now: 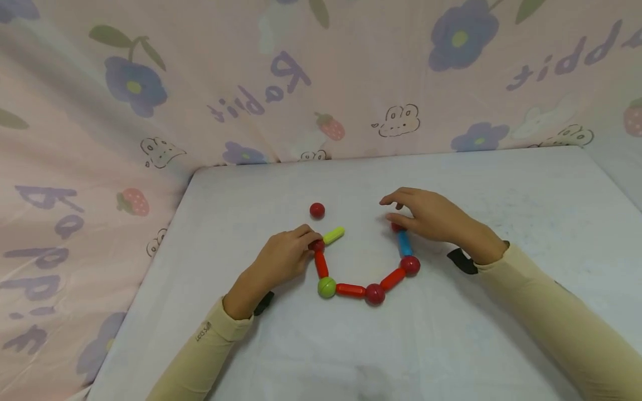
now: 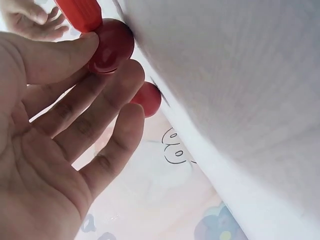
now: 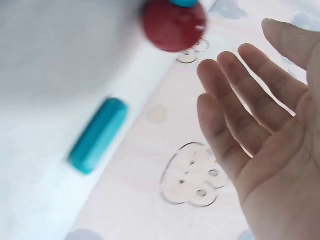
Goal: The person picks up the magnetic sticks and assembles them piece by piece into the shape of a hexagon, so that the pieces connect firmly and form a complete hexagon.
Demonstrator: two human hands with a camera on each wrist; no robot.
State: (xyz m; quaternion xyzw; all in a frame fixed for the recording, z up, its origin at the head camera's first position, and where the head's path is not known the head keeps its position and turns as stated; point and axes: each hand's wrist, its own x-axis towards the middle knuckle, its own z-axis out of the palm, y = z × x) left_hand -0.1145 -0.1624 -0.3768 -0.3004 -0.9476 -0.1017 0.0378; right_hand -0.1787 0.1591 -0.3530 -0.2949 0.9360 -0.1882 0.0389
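Observation:
An open chain of toy rods and balls lies on the white table. My left hand [image 1: 283,256] pinches the red ball [image 2: 112,45] at its left end, thumb on one side and fingers on the other. A yellow-green rod [image 1: 334,235] points away from that ball, and a red rod [image 1: 321,264] runs down to a green ball [image 1: 327,287]. At the right end, a blue rod [image 1: 404,244] carries another red ball [image 3: 174,25]. Beside that ball, my right hand [image 1: 431,214] hovers with fingers spread, holding nothing.
A loose red ball [image 1: 317,210] lies beyond my left hand. In the right wrist view, a loose teal rod [image 3: 98,136] rests on the table near its edge; my hand hides it from the head view. A patterned curtain [image 1: 351,72] hangs behind the table.

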